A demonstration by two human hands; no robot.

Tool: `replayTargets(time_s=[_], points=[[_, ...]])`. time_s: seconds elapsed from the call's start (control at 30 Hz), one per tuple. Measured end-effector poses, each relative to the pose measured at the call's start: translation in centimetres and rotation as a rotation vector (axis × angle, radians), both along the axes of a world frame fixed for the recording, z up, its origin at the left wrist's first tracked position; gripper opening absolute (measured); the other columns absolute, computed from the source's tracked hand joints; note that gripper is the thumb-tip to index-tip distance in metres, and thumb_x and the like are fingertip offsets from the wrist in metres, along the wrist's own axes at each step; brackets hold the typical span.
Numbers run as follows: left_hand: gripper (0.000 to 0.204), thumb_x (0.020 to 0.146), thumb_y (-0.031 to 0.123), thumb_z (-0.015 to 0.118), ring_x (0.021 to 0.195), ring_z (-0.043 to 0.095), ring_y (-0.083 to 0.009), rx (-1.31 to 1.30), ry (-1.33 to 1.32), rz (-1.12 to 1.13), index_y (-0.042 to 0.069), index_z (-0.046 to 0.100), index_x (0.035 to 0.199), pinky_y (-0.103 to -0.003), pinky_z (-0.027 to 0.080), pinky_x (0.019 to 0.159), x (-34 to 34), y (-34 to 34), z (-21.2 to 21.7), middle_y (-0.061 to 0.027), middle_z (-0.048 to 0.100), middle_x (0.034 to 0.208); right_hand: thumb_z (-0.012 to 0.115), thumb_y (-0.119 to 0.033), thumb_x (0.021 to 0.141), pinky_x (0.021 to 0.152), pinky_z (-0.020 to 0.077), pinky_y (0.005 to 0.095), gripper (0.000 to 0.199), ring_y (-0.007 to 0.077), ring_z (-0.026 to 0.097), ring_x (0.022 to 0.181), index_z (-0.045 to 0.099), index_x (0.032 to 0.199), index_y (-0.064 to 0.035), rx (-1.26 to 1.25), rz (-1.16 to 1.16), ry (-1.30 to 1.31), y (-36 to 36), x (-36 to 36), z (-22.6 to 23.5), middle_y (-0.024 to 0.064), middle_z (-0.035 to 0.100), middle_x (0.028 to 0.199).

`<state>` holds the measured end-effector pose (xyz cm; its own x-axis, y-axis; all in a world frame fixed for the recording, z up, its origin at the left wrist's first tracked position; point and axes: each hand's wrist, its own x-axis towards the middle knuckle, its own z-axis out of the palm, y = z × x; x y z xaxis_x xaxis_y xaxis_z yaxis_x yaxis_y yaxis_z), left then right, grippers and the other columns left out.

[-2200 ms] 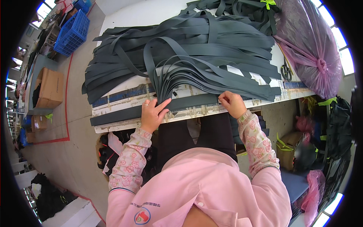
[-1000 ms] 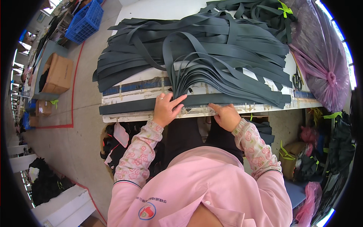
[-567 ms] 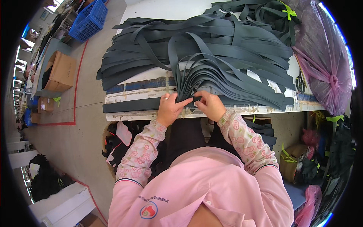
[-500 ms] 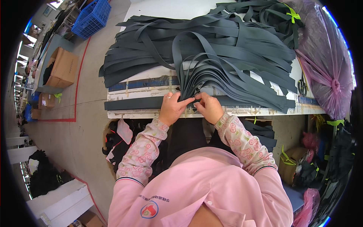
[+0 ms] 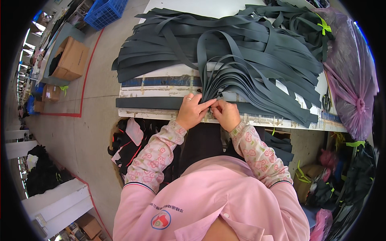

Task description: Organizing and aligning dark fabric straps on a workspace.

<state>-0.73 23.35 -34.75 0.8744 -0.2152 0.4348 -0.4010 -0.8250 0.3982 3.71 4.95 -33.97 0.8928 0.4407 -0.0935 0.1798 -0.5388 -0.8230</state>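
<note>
Dark grey flat straps, gathered into a fanned bundle, arch up from the front of the table and trail off to the right. At their pinched-together end, my left hand is closed on the bundle, its index finger stretched toward the right hand. My right hand meets it there, thumb and fingertips pressed together. Whatever those fingertips hold is too small and covered to make out. Beneath both hands a single grey strap runs along the front edge. Behind the bundle spreads a large pile of the same straps.
The white worktable has worn tape along its front. Scissors lie near its right end, beside a pink plastic bag. A tied strap bundle sits at the back right. Cartons and a blue crate stand left.
The view has shifted slightly, so the table and straps appear further right. My right hand's fingers have drawn closer together against the left fingertips.
</note>
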Motion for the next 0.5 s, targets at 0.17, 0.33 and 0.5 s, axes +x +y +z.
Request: replayTargets(time_s=[0.17,0.33,0.5], points=[[0.051,0.078,0.013,0.073,0.081,0.048,-0.0298,-0.003,-0.037,0.011,0.030,0.070,0.126,-0.042,0.043,0.078,0.1,-0.1,-0.3,-0.0089,0.053,0.093,0.068,-0.016,0.087,0.079,0.0487,0.0401,0.012,0.0262,0.069,0.069,0.072,0.092,-0.0071,-0.091,0.041,-0.123,0.2,0.1,0.0,0.0088,0.072,0.075],[0.048,0.081,0.014,0.072,0.081,0.049,-0.0300,0.016,0.004,0.008,0.030,0.070,0.126,-0.042,0.043,0.079,-0.1,-0.1,0.0,-0.0093,0.055,0.094,0.067,-0.008,0.087,0.060,0.0530,0.0303,0.011,0.0160,0.070,0.065,0.071,0.092,0.0010,0.149,-0.015,0.227,-4.4,1.7,1.3,0.0108,0.071,0.074],[0.046,0.082,0.020,0.074,0.084,0.050,-0.0303,0.050,-0.003,-0.004,0.030,0.070,0.126,-0.041,0.043,0.081,0.0,0.1,-0.1,-0.0101,0.055,0.096,0.065,-0.002,0.090,0.061,0.0503,0.0250,0.006,0.0101,0.064,0.067,0.066,0.092,0.0039,0.181,-0.174,0.230,-14.9,3.8,1.9,0.0055,0.067,0.075]])
